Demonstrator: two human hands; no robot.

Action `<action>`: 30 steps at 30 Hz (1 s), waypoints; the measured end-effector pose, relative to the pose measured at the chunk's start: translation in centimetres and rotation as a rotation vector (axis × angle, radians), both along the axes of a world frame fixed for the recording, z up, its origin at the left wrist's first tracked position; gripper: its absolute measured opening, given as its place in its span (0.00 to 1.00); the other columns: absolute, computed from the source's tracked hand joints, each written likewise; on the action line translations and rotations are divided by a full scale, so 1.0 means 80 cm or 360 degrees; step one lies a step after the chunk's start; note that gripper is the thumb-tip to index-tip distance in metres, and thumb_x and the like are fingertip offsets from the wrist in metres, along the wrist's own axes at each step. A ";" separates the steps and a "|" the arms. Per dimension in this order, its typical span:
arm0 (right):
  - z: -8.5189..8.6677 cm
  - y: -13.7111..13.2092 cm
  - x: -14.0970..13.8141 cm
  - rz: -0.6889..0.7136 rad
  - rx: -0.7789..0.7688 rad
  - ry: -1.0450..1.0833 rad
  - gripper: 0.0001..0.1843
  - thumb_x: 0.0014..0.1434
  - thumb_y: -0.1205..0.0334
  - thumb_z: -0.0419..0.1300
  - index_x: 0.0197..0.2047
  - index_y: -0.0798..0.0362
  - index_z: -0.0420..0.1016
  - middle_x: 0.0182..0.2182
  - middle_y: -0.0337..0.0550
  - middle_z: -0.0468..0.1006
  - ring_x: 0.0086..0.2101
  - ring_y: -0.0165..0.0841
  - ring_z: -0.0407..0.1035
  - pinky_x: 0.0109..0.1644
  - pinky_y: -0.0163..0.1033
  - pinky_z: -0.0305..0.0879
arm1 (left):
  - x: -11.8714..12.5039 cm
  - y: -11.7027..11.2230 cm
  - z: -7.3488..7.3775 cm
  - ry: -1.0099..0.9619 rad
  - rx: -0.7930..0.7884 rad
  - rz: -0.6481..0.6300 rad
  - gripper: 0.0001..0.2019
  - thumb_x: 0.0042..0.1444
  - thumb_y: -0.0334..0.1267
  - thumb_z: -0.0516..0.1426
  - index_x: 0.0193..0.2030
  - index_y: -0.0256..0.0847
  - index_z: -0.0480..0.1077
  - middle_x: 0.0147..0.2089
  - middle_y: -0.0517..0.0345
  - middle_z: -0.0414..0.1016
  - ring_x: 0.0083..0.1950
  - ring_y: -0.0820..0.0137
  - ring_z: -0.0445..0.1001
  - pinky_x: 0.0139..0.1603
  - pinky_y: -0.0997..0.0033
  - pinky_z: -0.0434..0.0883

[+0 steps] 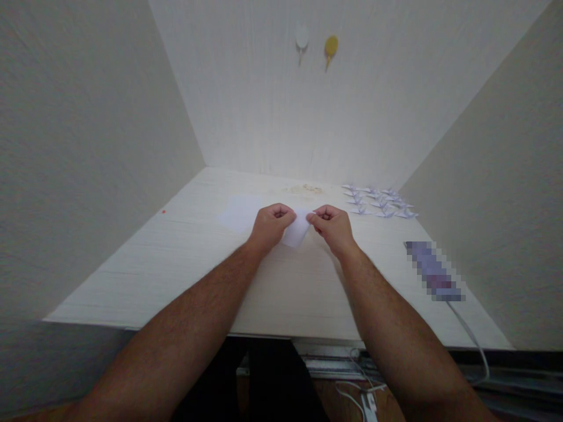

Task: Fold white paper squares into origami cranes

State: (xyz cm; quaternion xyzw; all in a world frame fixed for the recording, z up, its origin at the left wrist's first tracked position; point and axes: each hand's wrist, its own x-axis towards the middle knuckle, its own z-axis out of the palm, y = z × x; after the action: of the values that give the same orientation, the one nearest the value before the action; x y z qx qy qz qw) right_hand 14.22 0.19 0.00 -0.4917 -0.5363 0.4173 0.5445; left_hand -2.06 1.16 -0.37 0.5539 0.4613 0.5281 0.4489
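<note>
Soft, even light, brightest on the back wall (272,117) and the far desk top (220,183); the bottom of the frame goes dark under the desk. Shadows are faint. The folded paper (297,232) at centre is nearly washed out. The wide lens splays the side walls (88,146) outward, the wall hooks (331,46) at upper centre look smeared, and a flat object (433,271) at right is pixelated

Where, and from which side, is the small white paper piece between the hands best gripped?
Likely best: pinch the small white paper piece at its upper corners, one from each side, as the left hand and right hand do; it is thin and hangs down between them.
</note>
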 end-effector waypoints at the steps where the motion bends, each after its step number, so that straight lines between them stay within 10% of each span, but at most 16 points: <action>1: -0.001 0.001 0.000 -0.0008 0.0001 -0.0019 0.13 0.43 0.54 0.68 0.24 0.53 0.70 0.15 0.32 0.67 0.16 0.24 0.55 0.20 0.33 0.48 | 0.000 0.000 0.000 0.0021 -0.0003 0.0007 0.08 0.45 0.40 0.61 0.26 0.37 0.70 0.22 0.64 0.68 0.23 0.78 0.61 0.25 0.76 0.59; 30: -0.006 -0.005 -0.007 0.0114 -0.0106 -0.0504 0.18 0.49 0.51 0.64 0.19 0.54 0.67 0.14 0.36 0.70 0.15 0.23 0.54 0.19 0.32 0.46 | 0.008 0.002 -0.002 -0.0093 -0.0066 0.0250 0.08 0.45 0.40 0.60 0.26 0.37 0.72 0.19 0.65 0.65 0.21 0.78 0.59 0.23 0.75 0.57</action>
State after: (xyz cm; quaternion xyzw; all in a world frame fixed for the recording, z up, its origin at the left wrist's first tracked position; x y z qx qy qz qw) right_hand 13.62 -0.24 -0.49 -0.5497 -0.6185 0.3711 0.4213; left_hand -1.40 1.28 -0.49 0.4910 0.5008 0.5679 0.4307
